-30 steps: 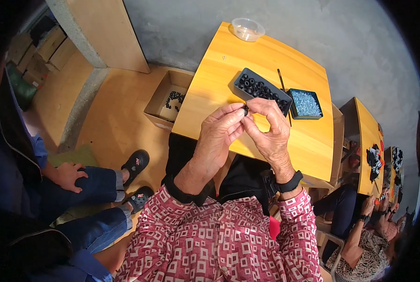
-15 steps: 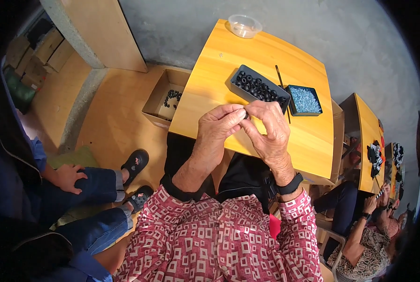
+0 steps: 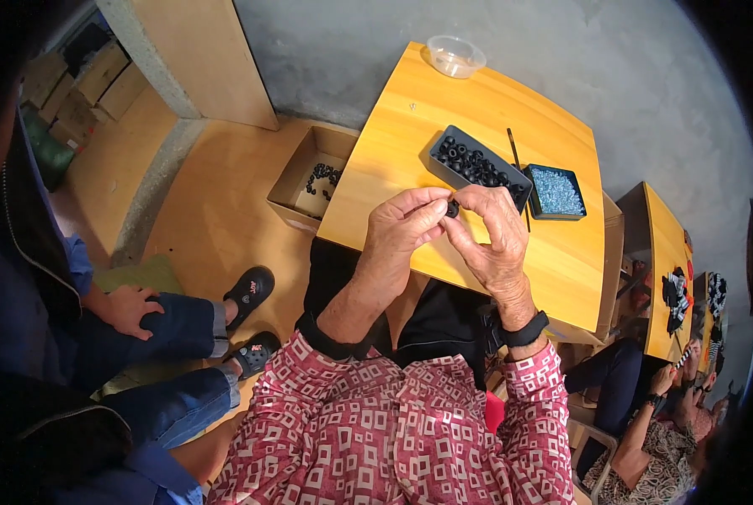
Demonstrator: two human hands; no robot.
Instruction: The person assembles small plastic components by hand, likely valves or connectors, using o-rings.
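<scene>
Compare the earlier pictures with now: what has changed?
The whole view slid slightly right and down from half a second ago. The small black piece, mostly covered then, shows more now. The left hand and right hand stay at it; the dark tray stays put.

Even, fairly bright light gives the surface (image 3: 566, 269) a warm glow; the lower left sinks into shadow. Fisheye distortion bows the surface's edges, and black rounds off the corners. The far right looks soft, and the dark bead (image 3: 453, 208) shows little detail.
</scene>
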